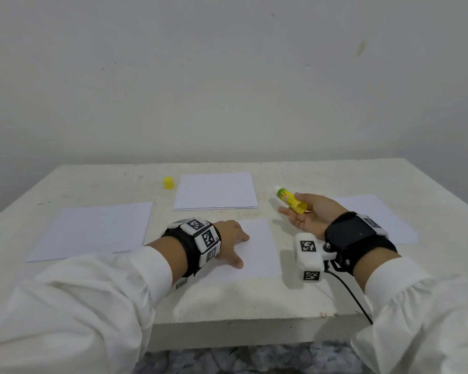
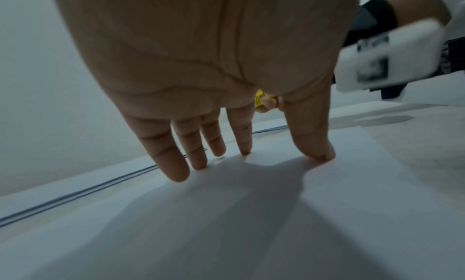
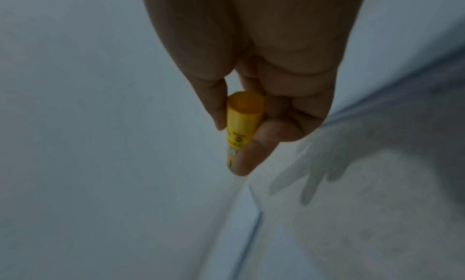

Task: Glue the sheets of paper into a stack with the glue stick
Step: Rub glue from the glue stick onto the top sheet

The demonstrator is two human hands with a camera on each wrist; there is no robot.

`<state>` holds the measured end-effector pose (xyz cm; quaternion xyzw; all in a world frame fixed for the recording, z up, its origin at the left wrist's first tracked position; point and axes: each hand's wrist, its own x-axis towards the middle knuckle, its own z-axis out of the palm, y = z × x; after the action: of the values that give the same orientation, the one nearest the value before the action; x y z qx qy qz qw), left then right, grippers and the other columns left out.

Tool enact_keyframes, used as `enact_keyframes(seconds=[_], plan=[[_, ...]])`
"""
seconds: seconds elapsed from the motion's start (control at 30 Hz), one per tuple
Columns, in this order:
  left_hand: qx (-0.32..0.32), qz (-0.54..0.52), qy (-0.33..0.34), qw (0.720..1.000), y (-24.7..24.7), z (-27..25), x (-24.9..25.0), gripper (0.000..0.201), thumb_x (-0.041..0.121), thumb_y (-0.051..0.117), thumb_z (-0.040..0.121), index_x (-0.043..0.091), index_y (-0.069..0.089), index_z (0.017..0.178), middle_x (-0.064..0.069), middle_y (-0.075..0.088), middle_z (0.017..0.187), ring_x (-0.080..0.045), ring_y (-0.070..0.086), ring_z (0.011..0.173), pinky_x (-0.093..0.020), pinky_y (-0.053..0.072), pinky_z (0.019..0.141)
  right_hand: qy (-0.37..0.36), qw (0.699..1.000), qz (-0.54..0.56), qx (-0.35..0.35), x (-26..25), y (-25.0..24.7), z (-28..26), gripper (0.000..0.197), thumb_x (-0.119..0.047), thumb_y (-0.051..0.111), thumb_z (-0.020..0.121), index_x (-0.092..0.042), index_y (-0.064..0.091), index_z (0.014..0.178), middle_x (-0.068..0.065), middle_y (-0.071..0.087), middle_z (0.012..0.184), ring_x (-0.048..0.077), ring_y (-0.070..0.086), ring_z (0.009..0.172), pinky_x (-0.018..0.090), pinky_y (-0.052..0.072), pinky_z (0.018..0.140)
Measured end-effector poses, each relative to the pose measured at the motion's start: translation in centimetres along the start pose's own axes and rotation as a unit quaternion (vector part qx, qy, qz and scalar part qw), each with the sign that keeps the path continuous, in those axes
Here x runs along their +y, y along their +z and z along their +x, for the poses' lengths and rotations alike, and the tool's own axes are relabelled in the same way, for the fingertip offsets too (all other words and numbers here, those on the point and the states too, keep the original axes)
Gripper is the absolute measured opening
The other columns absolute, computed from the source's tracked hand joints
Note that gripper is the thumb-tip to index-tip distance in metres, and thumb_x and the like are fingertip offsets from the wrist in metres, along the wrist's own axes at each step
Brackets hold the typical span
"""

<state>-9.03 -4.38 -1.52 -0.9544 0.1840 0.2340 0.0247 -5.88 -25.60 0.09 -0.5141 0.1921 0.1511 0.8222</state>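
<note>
Right hand (image 1: 310,215): raised, palm up, thumb and fingers pinching the uncapped glue stick (image 1: 291,198).
Stick axis: tip points away and toward the left hand.
Left hand (image 1: 231,240): fingers spread flat, pressing the near sheet (image 1: 257,249).
Key relation: near sheet lies between both hands, below the stick, nothing between.
Beyond: paper stack (image 1: 215,191), cap (image 1: 168,183), loose sheets on the bench (image 1: 254,300).

A white table (image 1: 335,298) stands against a pale wall (image 1: 227,76).
</note>
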Motion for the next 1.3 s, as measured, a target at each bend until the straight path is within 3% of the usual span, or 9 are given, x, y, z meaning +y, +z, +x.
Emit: enact_keyframes(seconds=[0.1, 0.27, 0.4, 0.53, 0.83, 0.97, 1.03, 1.17, 1.3], plan=[[0.002, 0.017, 0.001, 1.0, -0.1, -0.1, 0.1, 0.077, 0.048, 0.062, 0.086, 0.025, 0.026, 0.15, 0.0, 0.019, 0.155, -0.023, 0.023, 0.141, -0.037, 0.023, 0.113, 0.024, 0.998, -0.004, -0.053, 0.1, 0.0, -0.4, 0.016, -0.01, 0.049, 0.095, 0.001, 0.054, 0.106, 0.016, 0.063, 0.1, 0.027, 0.071, 0.078, 0.03, 0.054, 0.058], [0.004, 0.025, -0.009, 1.0, 0.0, -0.1, 0.1, 0.077, 0.051, 0.063, 0.084, 0.029, 0.028, 0.149, 0.003, 0.021, 0.155, -0.024, 0.026, 0.139, -0.039, 0.026, 0.112, -0.048, 0.966, -0.252, -0.008, 0.4, 0.6, 0.2, 0.02, -0.006, 0.053, 0.091, -0.021, 0.061, 0.102, -0.002, 0.064, 0.1, 0.014, 0.056, 0.085, 0.03, 0.026, 0.063], [0.005, 0.007, -0.008, 1.0, 0.0, -0.1, -0.1, 0.077, 0.05, 0.065, 0.083, 0.029, 0.03, 0.148, 0.003, 0.022, 0.154, -0.024, 0.031, 0.137, -0.037, 0.027, 0.11, -0.103, 0.844, -0.518, 0.088, -0.6, 1.2, 1.7, 0.035, -0.009, 0.069, 0.081, -0.008, 0.055, 0.113, 0.012, 0.061, 0.111, 0.03, 0.058, 0.108, 0.033, 0.045, 0.076], [0.001, 0.005, -0.004, 1.0, 0.0, -0.1, -0.1, 0.075, 0.049, 0.065, 0.084, 0.03, 0.03, 0.148, 0.004, 0.021, 0.154, -0.024, 0.032, 0.136, -0.038, 0.029, 0.109, -0.078, 0.754, -0.64, 0.128, -0.4, 1.4, 3.3, 0.056, -0.013, 0.077, 0.077, -0.004, 0.05, 0.124, 0.013, 0.057, 0.124, 0.032, 0.053, 0.116, 0.037, 0.042, 0.097], [0.019, 0.013, 0.009, 1.0, 0.6, -0.3, -0.4, 0.064, 0.048, 0.057, 0.088, 0.032, 0.034, 0.145, 0.006, 0.028, 0.151, -0.021, 0.028, 0.138, -0.041, 0.029, 0.109, -0.005, 0.755, -0.634, 0.17, -0.1, 0.9, 3.3, 0.08, -0.033, 0.087, 0.062, -0.002, 0.046, 0.123, 0.014, 0.058, 0.116, 0.033, 0.058, 0.106, 0.04, 0.047, 0.094], [0.075, -0.058, 0.008, 0.995, -0.3, -1.1, -1.7, 0.045, 0.044, 0.049, 0.095, 0.029, 0.047, 0.137, 0.006, 0.034, 0.15, -0.019, 0.027, 0.139, -0.039, 0.026, 0.113, 0.021, 0.756, -0.645, 0.107, 0.8, 1.9, -0.1, 0.049, -0.026, 0.071, 0.082, -0.001, 0.051, 0.119, 0.011, 0.055, 0.106, 0.028, 0.052, 0.1, 0.029, 0.04, 0.078], [0.102, -0.113, -0.009, 0.988, -0.8, -1.9, -3.8, 0.031, 0.036, 0.051, 0.095, 0.025, 0.063, 0.121, 0.003, 0.047, 0.139, -0.018, 0.038, 0.133, -0.036, 0.031, 0.111, 0.0, 0.736, -0.676, 0.046, 1.8, 4.3, -1.9, 0.023, -0.029, 0.065, 0.087, -0.008, 0.056, 0.092, 0.002, 0.05, 0.084, 0.022, 0.049, 0.087, 0.024, 0.037, 0.062], [0.105, -0.113, -0.133, 0.979, -1.0, -5.1, -9.8, 0.035, 0.044, 0.062, 0.087, 0.013, 0.059, 0.07, -0.005, 0.064, 0.097, -0.022, 0.058, 0.09, -0.035, 0.047, 0.088, -0.059, 0.697, -0.708, -0.097, 4.1, 12.1, -2.6, 0.045, -0.033, 0.062, 0.089, -0.014, 0.035, 0.058, 0.0, 0.036, 0.06, 0.013, 0.034, 0.052, 0.023, 0.026, 0.05], [0.061, -0.093, -0.247, 0.963, -0.1, -9.7, -17.0, 0.052, 0.05, 0.05, 0.093, 0.003, 0.064, 0.112, -0.014, 0.062, 0.119, -0.026, 0.057, 0.11, -0.031, 0.044, 0.09, -0.093, 0.633, -0.756, -0.134, 7.7, 20.5, 0.1, 0.044, -0.035, 0.065, 0.086, -0.013, 0.038, 0.059, 0.003, 0.041, 0.062, 0.019, 0.043, 0.06, 0.027, 0.034, 0.056]])
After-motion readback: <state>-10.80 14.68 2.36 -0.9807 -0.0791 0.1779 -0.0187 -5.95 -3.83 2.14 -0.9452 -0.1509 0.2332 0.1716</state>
